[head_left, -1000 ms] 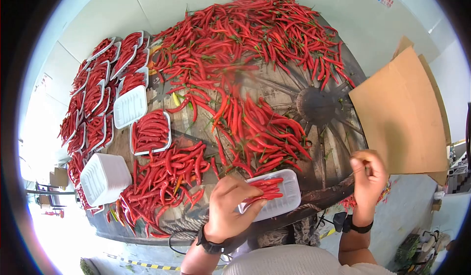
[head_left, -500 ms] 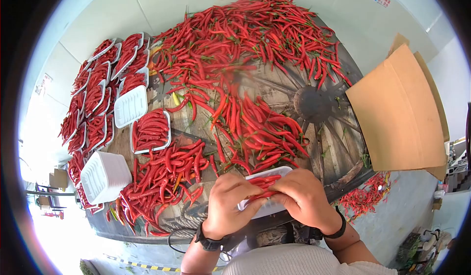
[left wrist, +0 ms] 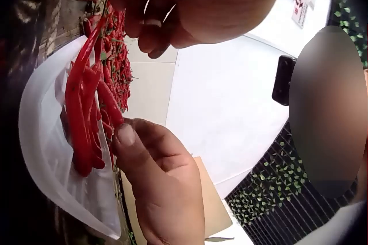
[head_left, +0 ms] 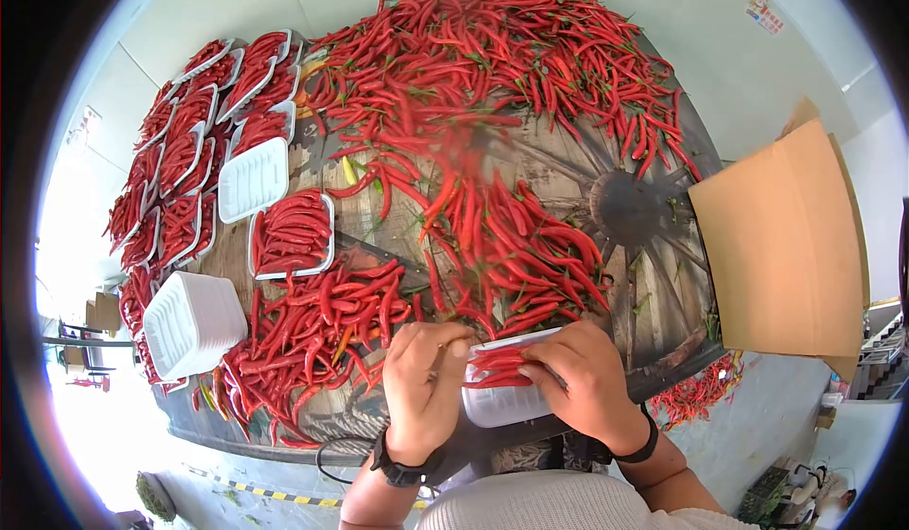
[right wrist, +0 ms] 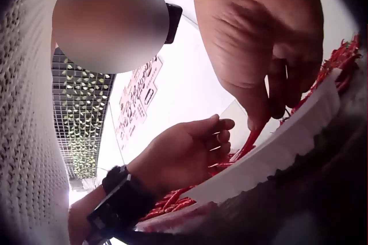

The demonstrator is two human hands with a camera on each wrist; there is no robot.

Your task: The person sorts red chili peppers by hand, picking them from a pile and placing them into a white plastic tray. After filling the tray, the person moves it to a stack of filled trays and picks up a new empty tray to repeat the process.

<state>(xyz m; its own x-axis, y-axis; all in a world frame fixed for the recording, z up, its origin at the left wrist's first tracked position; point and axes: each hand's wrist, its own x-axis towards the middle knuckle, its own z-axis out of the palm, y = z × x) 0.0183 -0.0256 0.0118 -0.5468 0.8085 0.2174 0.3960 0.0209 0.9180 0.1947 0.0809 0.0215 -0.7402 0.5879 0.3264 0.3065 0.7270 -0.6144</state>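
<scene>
A white plastic tray (head_left: pixel 507 407) lies at the table's near edge with several red chili peppers (head_left: pixel 492 369) along its far side. My right hand (head_left: pixel 587 383) reaches over the tray's right end. Its thumb and fingers pinch the end of a chili (left wrist: pixel 109 101), best seen in the left wrist view. Beside the tray's left end, my left hand (head_left: pixel 417 393) has loosely bent fingers, its thumb near the index finger, and no chili shows in it. Right behind the tray spreads a heap of long red chilies (head_left: pixel 521 256); shorter loose ones (head_left: pixel 322 322) lie to the left.
On the left stand a stack of white trays (head_left: pixel 194 326), an unfilled tray (head_left: pixel 253 182) and many chili-filled trays. A large chili pile (head_left: pixel 511 57) covers the far side of the wooden table, which has a spoked wheel hub (head_left: pixel 627 208). Cardboard (head_left: pixel 781 246) rises at right.
My right hand came in from the right to the tray and pinches a chili there. The left hand let go of the chilies and drew back to the left of the tray.
</scene>
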